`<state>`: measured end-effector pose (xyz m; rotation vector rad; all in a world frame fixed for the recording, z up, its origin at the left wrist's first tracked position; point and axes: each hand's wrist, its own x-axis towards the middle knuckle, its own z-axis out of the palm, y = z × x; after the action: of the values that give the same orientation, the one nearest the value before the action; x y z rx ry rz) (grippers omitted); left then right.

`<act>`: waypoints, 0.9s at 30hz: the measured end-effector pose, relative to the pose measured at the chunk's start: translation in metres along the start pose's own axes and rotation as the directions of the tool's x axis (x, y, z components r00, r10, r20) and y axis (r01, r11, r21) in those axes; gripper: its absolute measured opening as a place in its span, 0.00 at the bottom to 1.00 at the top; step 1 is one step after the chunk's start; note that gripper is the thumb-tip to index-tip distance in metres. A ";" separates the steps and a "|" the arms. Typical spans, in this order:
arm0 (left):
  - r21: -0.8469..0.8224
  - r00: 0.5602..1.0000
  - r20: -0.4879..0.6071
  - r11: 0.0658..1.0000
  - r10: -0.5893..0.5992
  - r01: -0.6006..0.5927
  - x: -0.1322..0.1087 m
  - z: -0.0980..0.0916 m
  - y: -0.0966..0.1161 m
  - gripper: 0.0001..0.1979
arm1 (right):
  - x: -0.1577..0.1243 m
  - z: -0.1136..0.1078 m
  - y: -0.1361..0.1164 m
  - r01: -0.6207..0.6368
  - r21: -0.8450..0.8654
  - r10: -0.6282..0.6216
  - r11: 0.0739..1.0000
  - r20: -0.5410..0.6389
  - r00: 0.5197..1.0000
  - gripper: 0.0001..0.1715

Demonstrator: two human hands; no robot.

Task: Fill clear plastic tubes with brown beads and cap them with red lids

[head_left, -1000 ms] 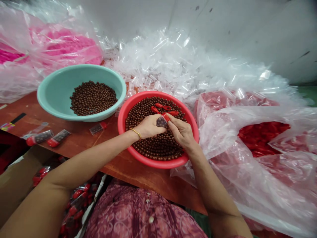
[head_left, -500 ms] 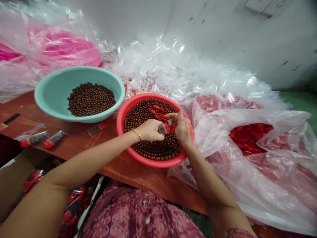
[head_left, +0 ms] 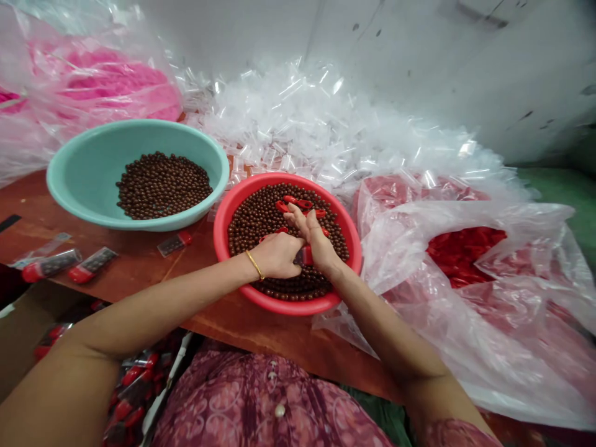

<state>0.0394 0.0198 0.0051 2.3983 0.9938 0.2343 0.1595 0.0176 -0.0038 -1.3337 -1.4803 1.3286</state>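
Over the red basin [head_left: 284,304] filled with small brown balls [head_left: 254,214], my two hands meet. My left hand [head_left: 278,256] is closed around a small clear tube with a red cap [head_left: 306,254]; dark contents show in it, and most of the tube is hidden by the fingers. The palm of my right hand [head_left: 320,243] lies against the red-capped end, its fingers stretched out forward. Several loose red caps [head_left: 300,202] rest on the balls just beyond my fingers.
A turquoise basin [head_left: 63,198] with brown balls stands at left. Filled red-capped tubes [head_left: 93,265] lie on the table [head_left: 195,279]; more fill a carton [head_left: 28,329] below. Clear tubes [head_left: 302,118] are heaped behind. Plastic bags hold red pieces [head_left: 460,254] and pink pieces [head_left: 112,84].
My right hand has gone from bent fingers beside the capped end to a flat palm against it, moving slightly left. The left hand keeps its hold on the tube. The view has shifted slightly.
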 end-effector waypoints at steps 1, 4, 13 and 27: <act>-0.024 1.000 -0.030 1.000 -0.005 0.004 0.002 -0.002 0.001 0.07 | 0.003 -0.002 -0.001 0.012 0.036 -0.011 0.999 -0.011 1.000 0.48; -0.132 0.988 -0.151 0.991 -0.043 0.023 -0.003 -0.015 0.007 0.06 | 0.010 -0.015 -0.004 0.129 0.065 -0.123 0.990 -0.085 0.989 0.54; 0.174 0.793 -0.434 0.823 -0.428 0.540 -0.143 -0.051 -0.052 0.11 | -0.002 -0.072 0.008 0.153 -0.932 -0.308 0.328 0.047 0.950 0.14; 0.519 0.960 -0.273 0.832 -0.057 0.197 -0.048 -0.057 -0.028 0.15 | 0.007 -0.049 0.013 0.226 -0.970 -0.280 0.090 0.193 0.940 0.23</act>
<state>-0.0314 0.0259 0.0400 2.8408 1.5005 0.2278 0.2075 0.0345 -0.0075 -1.6407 -2.5975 -0.2079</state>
